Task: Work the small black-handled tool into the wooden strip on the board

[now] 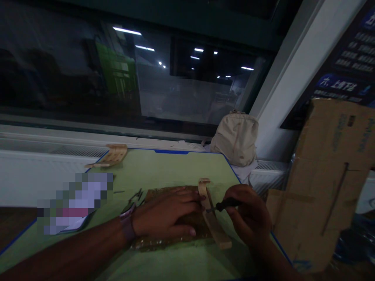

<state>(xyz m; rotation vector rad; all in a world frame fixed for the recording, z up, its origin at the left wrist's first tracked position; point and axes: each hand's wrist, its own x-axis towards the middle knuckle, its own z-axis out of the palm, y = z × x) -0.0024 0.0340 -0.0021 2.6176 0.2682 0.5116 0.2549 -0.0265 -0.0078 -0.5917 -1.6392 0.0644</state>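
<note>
Wood strip [218, 233], right of lower centre; long axis runs from its hooked upper end down to the lower right. Driver [228, 203]: pinched in the right hand [250, 214], right of the strip; tip over the strip's middle. Left hand [166, 208]: nearer, laid flat on a brown pad [200, 230], fingertips by the strip's left edge. Table [190, 164]: beneath. Hard to make out: tip contact, in dim light. Hidden: much of the pad. Cut off: right forearm, bottom edge.
</note>
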